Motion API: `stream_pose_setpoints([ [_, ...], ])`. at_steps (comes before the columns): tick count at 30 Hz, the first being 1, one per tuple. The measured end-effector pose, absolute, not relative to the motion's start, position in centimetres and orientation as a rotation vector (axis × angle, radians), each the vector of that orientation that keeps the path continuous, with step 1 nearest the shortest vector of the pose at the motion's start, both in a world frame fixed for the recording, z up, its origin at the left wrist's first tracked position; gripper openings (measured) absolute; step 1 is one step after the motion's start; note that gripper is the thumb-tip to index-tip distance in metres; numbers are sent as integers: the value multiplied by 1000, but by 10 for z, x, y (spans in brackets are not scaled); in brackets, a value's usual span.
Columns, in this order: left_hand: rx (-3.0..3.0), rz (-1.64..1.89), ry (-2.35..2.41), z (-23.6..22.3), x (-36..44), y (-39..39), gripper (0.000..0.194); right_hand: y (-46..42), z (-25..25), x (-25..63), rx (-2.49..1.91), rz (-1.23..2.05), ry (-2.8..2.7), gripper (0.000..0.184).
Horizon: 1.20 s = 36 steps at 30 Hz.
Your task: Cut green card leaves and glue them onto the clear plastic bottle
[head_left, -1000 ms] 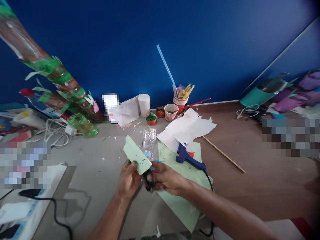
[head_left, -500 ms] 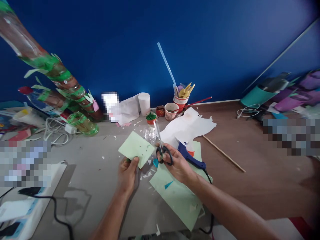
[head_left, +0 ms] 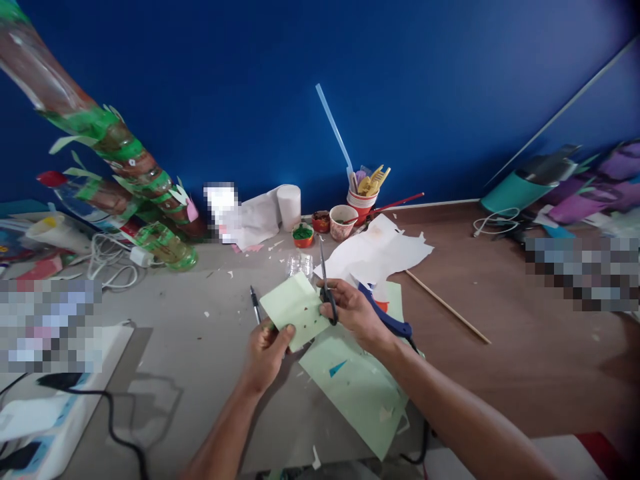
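Note:
My left hand (head_left: 270, 350) pinches the lower edge of a pale green piece of paper (head_left: 291, 303), thumb on top. Small dark spots dot the paper's right part. My right hand (head_left: 357, 310) grips dark-handled scissors (head_left: 327, 297), their blades pointing up and away beside the paper's right edge. Whether the blades touch the paper I cannot tell. Below my right hand lies a larger pale green sheet (head_left: 360, 393) with a small blue scrap (head_left: 338, 368) on it. A blue glue gun (head_left: 390, 320) rests partly behind my right wrist.
A pen (head_left: 255, 304) lies left of the paper. Behind are a clear plastic piece (head_left: 299, 265), a cup of green paint (head_left: 303, 235), a white torn sheet (head_left: 380, 250) and a cup of utensils (head_left: 362, 202). A wooden stick (head_left: 447, 307) lies right; a painted bottle tower (head_left: 125, 153) leans left.
My left hand and the green paper have moved right, toward the scissors, uncovering the pen. The scissors have turned in my right hand, their handles now seen more edge-on.

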<state>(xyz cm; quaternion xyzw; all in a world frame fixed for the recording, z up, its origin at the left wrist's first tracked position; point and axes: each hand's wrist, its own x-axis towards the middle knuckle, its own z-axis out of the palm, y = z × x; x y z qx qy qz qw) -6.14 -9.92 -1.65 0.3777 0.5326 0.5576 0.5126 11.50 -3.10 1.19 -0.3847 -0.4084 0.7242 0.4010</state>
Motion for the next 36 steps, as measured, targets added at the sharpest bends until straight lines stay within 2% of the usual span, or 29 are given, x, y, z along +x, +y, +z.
stream_pose_setpoints([
  [7, 779, 1374, 1108, -20, -64, -99, 30, -31, 15, 113, -1015, 1780, -1029, 48],
  [15, 565, 1452, 1205, -16, -62, -93, 27, -34, 17, 114, -891, 1830, -1000, 44],
  [22, 273, 1642, 1149, 4, -74, -85, 26, -39, 23, 122, -573, 2062, -1095, 54],
  [32, 116, 1748, 987, 0, -88, -79, 13, -51, 16, 114, -428, 2298, -1075, 51],
  [36, 108, 1725, 928, 1, -90, -78, 15, -53, 13, 111, -447, 2325, -1064, 51],
])
